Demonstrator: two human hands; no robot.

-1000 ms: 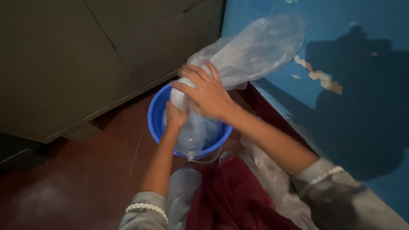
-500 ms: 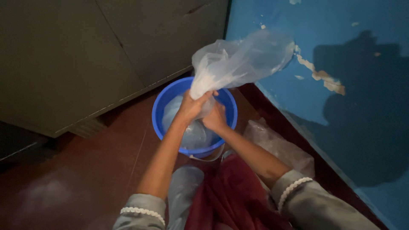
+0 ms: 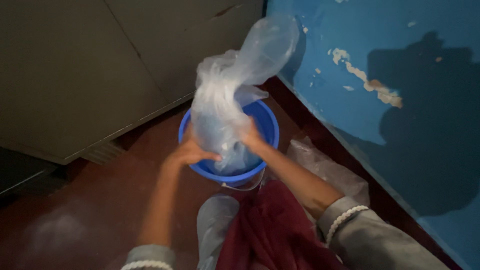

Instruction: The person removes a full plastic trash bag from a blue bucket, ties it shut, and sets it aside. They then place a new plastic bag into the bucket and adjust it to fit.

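Both hands have slid apart to cup the clear plastic bag (image 3: pixel 220 120) sides, which now stands taller

Both forearms are bare from the wrist up to pushed-back sleeves. The right sleeve (image 3: pixel 370 235) is grey, loose and creased, and it ends in a cuff edged with a row of small white beads or scalloped trim. The left sleeve (image 3: pixel 147 257) is the same grey with the same white beaded edge, only partly in view at the bottom. A dark red garment (image 3: pixel 270 230) covers the lap between them.
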